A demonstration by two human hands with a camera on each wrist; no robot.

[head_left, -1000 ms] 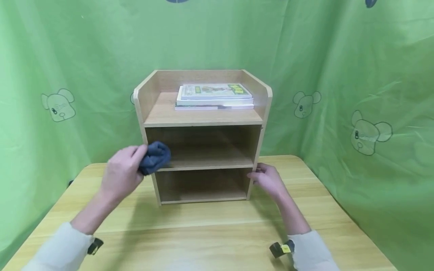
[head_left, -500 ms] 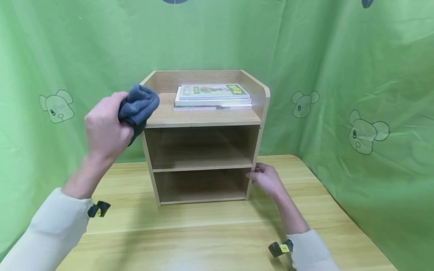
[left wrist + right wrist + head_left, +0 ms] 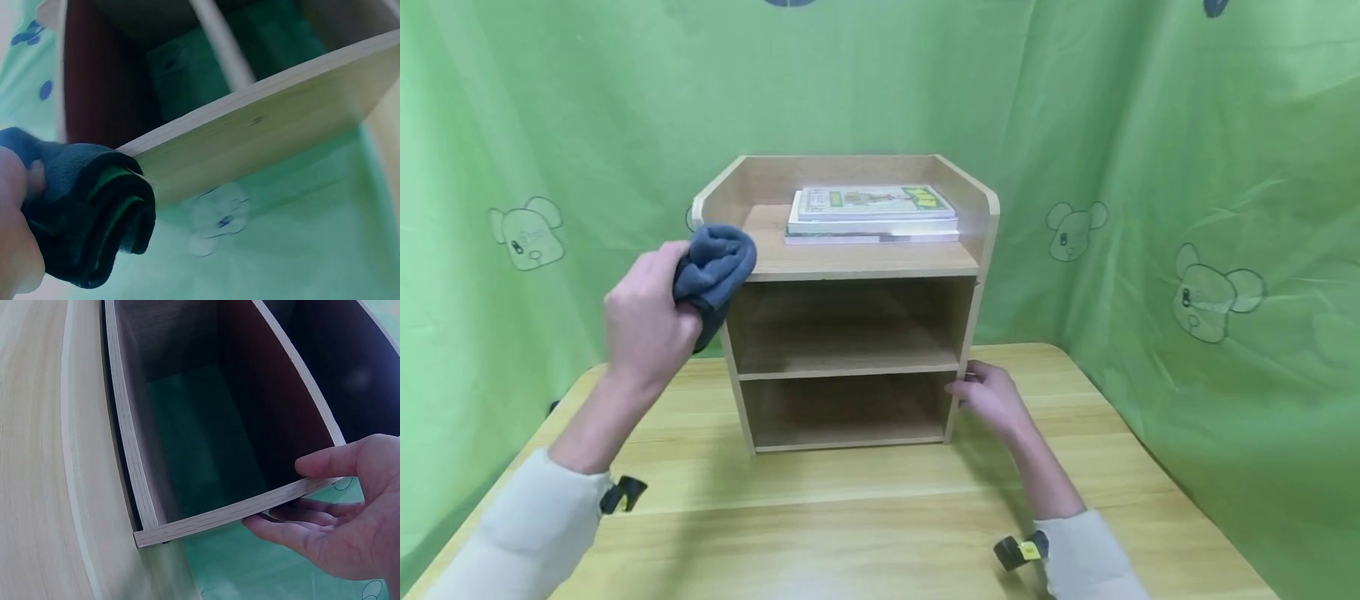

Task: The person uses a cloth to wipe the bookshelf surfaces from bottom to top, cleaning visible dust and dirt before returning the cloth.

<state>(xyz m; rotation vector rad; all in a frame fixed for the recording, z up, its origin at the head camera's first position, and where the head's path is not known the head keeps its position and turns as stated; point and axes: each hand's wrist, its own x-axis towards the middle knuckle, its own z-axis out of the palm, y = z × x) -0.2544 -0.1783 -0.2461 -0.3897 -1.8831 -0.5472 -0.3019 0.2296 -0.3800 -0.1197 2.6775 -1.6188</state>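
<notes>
My left hand (image 3: 647,312) grips a folded dark blue cloth (image 3: 718,271) against the front edge of the left side panel of a small wooden shelf (image 3: 865,273). In the left wrist view the folds of the cloth (image 3: 94,206) lie at the panel's edge, and part of the hand is cut off by the frame. Low on the shelf's other side, my right hand (image 3: 996,400) holds the right side panel. The right wrist view has its thumb (image 3: 328,462) on the inner side of the panel edge (image 3: 237,511) and the other fingers outside.
A stack of books (image 3: 876,218) lies on the shelf's top tier, with two open compartments below. The shelf stands on a light wooden table (image 3: 850,525). Green curtains (image 3: 880,75) with printed bear heads close in the back and sides.
My left hand with the cloth rose from beside the middle compartment to the top tier's height, then came down slightly along the left panel. The right hand keeps its place.
</notes>
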